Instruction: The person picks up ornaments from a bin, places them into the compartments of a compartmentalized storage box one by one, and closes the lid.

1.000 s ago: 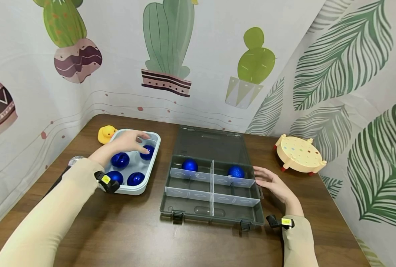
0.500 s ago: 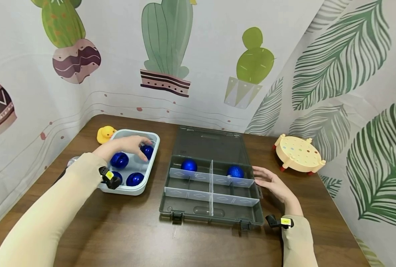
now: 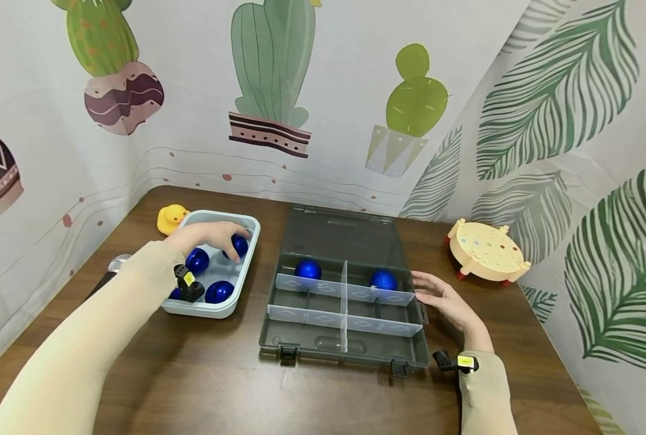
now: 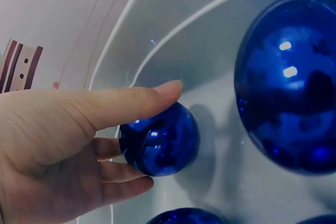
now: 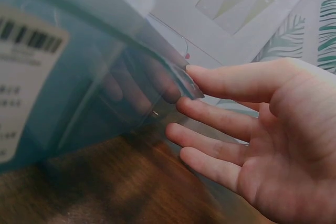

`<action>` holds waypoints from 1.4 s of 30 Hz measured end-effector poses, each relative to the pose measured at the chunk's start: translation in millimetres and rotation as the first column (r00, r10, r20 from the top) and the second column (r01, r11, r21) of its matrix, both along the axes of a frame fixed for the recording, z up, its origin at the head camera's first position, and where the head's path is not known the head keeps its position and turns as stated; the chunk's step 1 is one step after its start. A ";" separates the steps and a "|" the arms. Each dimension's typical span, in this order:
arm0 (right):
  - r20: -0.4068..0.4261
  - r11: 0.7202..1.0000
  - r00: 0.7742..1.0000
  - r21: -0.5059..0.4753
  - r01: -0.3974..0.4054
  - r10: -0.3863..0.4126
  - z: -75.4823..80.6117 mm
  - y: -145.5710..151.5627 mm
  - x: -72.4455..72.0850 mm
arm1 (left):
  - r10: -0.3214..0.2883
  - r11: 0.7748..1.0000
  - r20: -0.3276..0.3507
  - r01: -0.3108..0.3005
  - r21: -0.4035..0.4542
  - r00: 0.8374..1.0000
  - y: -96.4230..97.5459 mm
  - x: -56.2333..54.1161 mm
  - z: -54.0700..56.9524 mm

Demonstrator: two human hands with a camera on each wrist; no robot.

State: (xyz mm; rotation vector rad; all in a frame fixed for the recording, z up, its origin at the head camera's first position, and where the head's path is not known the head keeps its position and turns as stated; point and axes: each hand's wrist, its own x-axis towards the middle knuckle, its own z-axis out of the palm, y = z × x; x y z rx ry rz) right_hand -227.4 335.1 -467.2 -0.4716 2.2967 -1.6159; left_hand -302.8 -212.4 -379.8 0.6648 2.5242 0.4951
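My left hand [image 3: 214, 234] reaches into a pale blue tray [image 3: 205, 310]. Its thumb and fingers grip a shiny blue bauble [image 4: 165, 140] near the far right corner. Other blue baubles [image 3: 219, 292] lie in the tray; my wrist partly covers one. Right of it, a dark see-through organizer box [image 3: 301, 336] lies with its lid folded back. Clear dividers [image 3: 307, 284] split it up. Its back row holds a smooth blue bauble [image 3: 308, 269] and a glittery one [image 3: 384, 280]. At the box's right side, my right hand [image 5: 262, 124] pinches the edge lip between thumb and index finger.
A yellow rubber duck [image 3: 171, 219] sits behind the tray's left corner. A microphone [image 3: 117, 264] lies partly under my left sleeve. At the right back is a cream round toy [image 3: 487, 249] with red-tipped legs. Patterned cloth hangs behind the table.
My left hand has lowered onto the far right bauble in the tray and its fingers have closed round it. The right hand stays at the box's edge.
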 end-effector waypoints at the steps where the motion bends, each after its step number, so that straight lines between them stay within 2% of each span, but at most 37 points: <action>1: -0.002 1.000 1.000 -0.001 -0.004 0.004 0.0 -0.1 0.3 | -0.003 1.000 0.002 0.003 -0.004 1.000 0.6 0.0 0.0; 4: 0.002 1.000 1.000 -0.004 -0.002 0.002 0.1 -0.8 0.9 | -0.013 1.000 -0.006 0.013 -0.017 1.000 1.5 -0.1 -0.6; 11: 0.004 1.000 1.000 -0.003 0.002 -0.002 -0.9 -0.9 0.4 | -0.034 0.999 -0.087 0.032 -0.023 0.996 -0.7 0.2 -0.2; 18: 0.004 1.000 1.000 -0.017 -0.002 0.002 -0.2 -0.9 -0.7 | 0.035 0.998 -0.120 -0.028 0.056 0.992 -8.9 -0.2 2.8; 24: 0.002 1.000 1.000 -0.021 -0.009 0.009 1.4 -0.4 -1.2 | 0.094 0.991 -0.166 -0.077 0.110 0.982 -15.2 7.3 10.9; 31: 0.007 1.000 1.000 -0.018 -0.014 0.014 -0.6 0.9 -1.4 | 0.212 0.973 -0.192 -0.188 0.137 0.958 -17.8 16.7 27.5; 33: 0.004 1.000 1.000 -0.019 -0.015 0.015 -0.9 0.7 -1.4 | 0.229 0.967 -0.218 -0.197 0.161 0.949 -16.0 18.7 33.0; 39: 0.003 1.000 1.000 -0.022 -0.014 0.014 0.2 -0.3 -1.1 | 0.288 0.947 -0.309 -0.223 0.229 0.906 -2.0 24.1 48.5; 42: 0.003 1.000 1.000 -0.020 -0.013 0.013 0.8 -0.6 -0.9 | 0.300 0.940 -0.321 -0.222 0.258 0.898 10.9 28.3 55.0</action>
